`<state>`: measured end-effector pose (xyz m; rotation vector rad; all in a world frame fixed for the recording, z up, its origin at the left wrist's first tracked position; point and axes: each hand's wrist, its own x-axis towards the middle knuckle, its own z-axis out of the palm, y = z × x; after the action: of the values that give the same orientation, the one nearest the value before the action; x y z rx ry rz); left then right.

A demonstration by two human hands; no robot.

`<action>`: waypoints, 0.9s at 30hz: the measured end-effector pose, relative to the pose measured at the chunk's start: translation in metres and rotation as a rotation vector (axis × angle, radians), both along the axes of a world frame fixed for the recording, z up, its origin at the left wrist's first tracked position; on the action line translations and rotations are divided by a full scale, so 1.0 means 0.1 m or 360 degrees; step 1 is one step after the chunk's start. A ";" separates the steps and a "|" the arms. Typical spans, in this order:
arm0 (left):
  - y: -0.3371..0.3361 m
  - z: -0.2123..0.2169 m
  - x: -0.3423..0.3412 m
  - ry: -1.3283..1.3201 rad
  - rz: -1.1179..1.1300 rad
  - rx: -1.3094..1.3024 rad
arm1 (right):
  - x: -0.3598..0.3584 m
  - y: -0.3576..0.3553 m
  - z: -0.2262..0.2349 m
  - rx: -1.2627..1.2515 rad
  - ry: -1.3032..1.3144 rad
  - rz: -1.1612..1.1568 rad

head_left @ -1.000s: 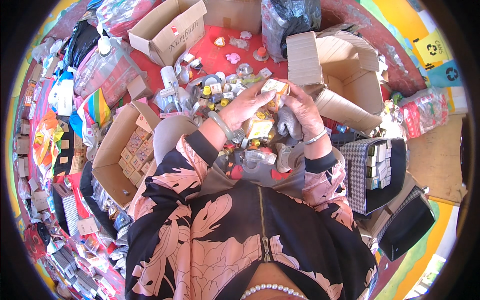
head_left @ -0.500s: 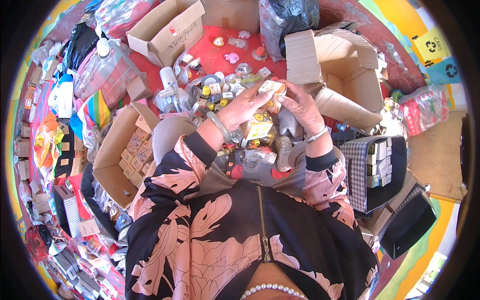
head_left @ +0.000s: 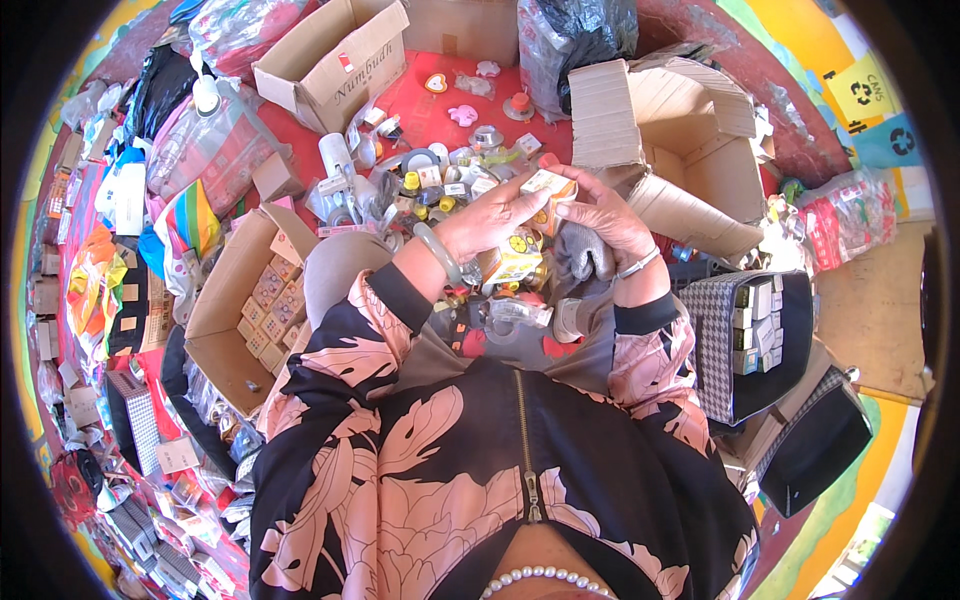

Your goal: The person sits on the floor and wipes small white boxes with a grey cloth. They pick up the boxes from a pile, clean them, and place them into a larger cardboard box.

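Between my two hands is a small white and orange carton (head_left: pixel 549 196), held up over the pile in front of my lap. My left hand (head_left: pixel 492 217) grips its left side, thumb on the near face. My right hand (head_left: pixel 608 212) closes round the right side, its fingers partly behind the carton. Just below sits another small box (head_left: pixel 515 258), yellow and white with round fruit-like pictures. A grey cloth item (head_left: pixel 583 252) lies under my right hand. Beyond my left hand spreads a heap of small bottles and packages, some with yellow caps (head_left: pixel 412 181).
On the left, an open cardboard box (head_left: pixel 217 322) contains several small patterned cartons. A houndstooth fabric bin (head_left: pixel 712 318) with white boxes stands at right. Two larger cardboard boxes, one at the far left (head_left: pixel 300 85) and one at the far right (head_left: pixel 612 120), flank the red floor covering (head_left: pixel 425 95).
The held carton has tilted and sits slightly lower. My right hand has shifted a little downward, and the grey cloth item below it has changed shape.
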<state>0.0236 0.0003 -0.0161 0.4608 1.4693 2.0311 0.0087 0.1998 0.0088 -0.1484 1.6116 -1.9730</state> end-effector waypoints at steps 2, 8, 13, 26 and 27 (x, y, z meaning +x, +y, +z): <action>0.00 0.03 0.00 0.0036 -0.0043 -0.0029 | -0.01 0.02 -0.01 0.0066 0.0064 0.0076; 0.01 -0.04 -0.06 0.0081 -0.0154 -0.0115 | -0.04 0.05 -0.07 0.0266 0.0129 0.0126; 0.02 -0.04 -0.06 -0.0077 -0.0030 0.0048 | -0.02 0.06 0.02 0.0122 0.0133 0.0147; 0.01 -0.11 -0.03 0.0271 -0.0114 -0.0089 | -0.02 0.10 -0.03 -0.0001 -0.0004 0.0167; 0.00 -0.10 -0.02 0.0285 -0.0132 -0.0101 | -0.01 0.10 0.00 -0.0012 -0.0039 0.0166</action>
<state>0.0212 0.0000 -0.0262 0.6806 1.5874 1.9133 0.0075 0.2095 0.0089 -0.2060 1.5494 -1.8951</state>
